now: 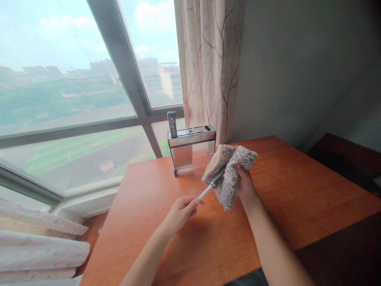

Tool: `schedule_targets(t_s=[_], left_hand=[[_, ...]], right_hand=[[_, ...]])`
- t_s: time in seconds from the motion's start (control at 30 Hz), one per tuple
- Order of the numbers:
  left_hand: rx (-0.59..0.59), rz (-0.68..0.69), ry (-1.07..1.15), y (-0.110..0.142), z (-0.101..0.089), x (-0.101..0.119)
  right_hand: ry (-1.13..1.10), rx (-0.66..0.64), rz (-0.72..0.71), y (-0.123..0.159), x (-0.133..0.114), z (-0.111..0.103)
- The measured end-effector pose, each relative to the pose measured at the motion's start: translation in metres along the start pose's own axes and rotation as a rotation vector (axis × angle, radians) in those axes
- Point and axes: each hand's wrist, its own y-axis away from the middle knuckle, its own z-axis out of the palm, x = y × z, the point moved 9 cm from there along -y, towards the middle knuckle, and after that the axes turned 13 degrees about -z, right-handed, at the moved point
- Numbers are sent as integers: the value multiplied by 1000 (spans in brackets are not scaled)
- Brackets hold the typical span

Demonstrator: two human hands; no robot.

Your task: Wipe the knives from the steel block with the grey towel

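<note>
My left hand (180,210) is closed around the light handle of a knife (208,188), held above the wooden table (166,238). The knife's blade points up and right and disappears into a fluffy grey-brown cloth (229,171). My right hand (245,184) grips that cloth from the right side, folded around the blade. A metal knife block (192,149) stands behind the cloth near the table's far edge, with one dark-handled knife (172,124) sticking up from its left end.
A large window (74,99) runs along the left and back. A patterned curtain (210,67) hangs behind the knife block. A grey wall is at the right. Pale folded fabric (35,250) lies at the lower left beside the table.
</note>
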Motion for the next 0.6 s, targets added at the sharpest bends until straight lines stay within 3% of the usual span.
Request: schedule_targets(t_s=[0.17, 0.23, 0.43, 0.6], left_hand=[[439, 191, -265, 9, -30, 18], [523, 235, -353, 16, -35, 25], [470, 262, -488, 21, -25, 32], [252, 153, -219, 12, -10, 20]], right_hand=[[-30, 39, -22, 2, -5, 8], [-28, 45, -30, 2, -5, 10], [-27, -2, -7, 0, -1, 4], [-26, -25, 88, 1, 5, -2]])
